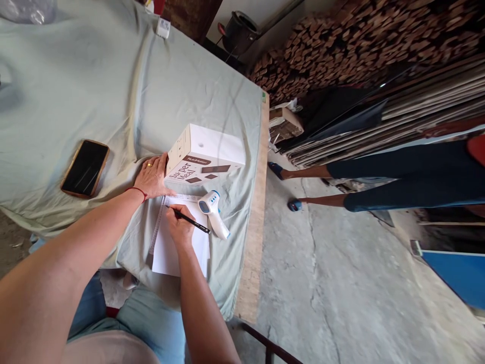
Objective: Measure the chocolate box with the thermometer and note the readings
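Observation:
A black pen point(192, 221) is gripped in my right hand point(179, 228), its tip at the upper left of a white sheet of paper point(165, 255). My left hand point(152, 176) lies with fingers stretched out, at the near left corner of a white "Super Meal" box point(212, 151) and the top edge of the paper. On the paper's right side rests a white and blue infrared thermometer point(214, 213), its handle reaching onto the cloth. The fingertips of my left hand against the box are partly hidden.
A smartphone point(85, 168) lies on the cloth-covered table point(109, 65) to the left. At the far edge stands a small white box point(163, 28). Beyond the wooden table edge point(252, 242), another person point(364, 177) stands on the concrete floor near stacked firewood point(341, 40).

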A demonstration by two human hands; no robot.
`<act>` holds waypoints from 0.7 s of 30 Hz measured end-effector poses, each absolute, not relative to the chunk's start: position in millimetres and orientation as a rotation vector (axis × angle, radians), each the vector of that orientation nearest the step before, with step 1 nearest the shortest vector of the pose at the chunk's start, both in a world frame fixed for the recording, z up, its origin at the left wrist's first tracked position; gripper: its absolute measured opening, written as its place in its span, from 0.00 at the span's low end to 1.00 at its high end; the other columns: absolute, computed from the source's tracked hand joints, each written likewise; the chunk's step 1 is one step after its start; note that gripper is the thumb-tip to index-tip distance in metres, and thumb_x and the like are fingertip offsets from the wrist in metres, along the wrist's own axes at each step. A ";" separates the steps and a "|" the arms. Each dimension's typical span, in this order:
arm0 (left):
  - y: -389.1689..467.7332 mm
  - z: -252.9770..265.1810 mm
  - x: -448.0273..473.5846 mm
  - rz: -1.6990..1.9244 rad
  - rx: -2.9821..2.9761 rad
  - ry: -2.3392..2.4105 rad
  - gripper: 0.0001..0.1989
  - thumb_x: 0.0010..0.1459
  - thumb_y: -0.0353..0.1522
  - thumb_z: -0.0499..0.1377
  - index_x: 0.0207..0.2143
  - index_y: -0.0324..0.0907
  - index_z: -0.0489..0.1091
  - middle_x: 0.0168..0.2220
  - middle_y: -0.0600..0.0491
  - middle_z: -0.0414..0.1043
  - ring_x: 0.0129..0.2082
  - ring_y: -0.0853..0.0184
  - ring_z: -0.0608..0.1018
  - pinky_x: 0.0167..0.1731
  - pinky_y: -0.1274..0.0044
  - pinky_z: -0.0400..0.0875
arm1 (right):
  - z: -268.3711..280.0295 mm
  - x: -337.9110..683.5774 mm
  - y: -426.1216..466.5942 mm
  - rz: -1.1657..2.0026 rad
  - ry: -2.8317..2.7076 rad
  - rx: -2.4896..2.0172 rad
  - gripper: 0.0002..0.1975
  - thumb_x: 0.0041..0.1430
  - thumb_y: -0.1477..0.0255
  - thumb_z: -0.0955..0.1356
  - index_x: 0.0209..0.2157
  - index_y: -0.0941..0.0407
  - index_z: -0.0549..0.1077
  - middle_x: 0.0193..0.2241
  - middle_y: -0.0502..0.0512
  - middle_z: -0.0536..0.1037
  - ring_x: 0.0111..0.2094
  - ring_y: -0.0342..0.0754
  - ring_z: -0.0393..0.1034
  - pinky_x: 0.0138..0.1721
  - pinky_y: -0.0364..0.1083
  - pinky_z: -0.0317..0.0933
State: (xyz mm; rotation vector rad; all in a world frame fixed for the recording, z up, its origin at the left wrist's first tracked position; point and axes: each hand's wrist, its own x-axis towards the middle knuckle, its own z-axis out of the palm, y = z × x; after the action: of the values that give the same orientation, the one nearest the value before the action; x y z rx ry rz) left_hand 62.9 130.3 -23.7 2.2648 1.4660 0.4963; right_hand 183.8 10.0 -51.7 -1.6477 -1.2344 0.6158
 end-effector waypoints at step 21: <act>130.5 -22.4 62.9 0.484 2.277 1.478 0.63 0.39 0.47 0.70 0.69 0.32 0.41 0.67 0.34 0.53 0.67 0.46 0.57 0.67 0.61 0.48 | -55.0 184.0 10.6 0.577 -1.208 -1.656 0.10 0.48 0.65 0.64 0.26 0.56 0.73 0.21 0.49 0.74 0.23 0.44 0.65 0.28 0.44 0.62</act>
State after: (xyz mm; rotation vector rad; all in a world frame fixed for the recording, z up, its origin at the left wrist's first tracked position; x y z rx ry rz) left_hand 62.9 130.5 -22.4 2.2767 1.4784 0.4840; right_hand 184.0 10.6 -55.0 -1.6564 -1.2082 0.5770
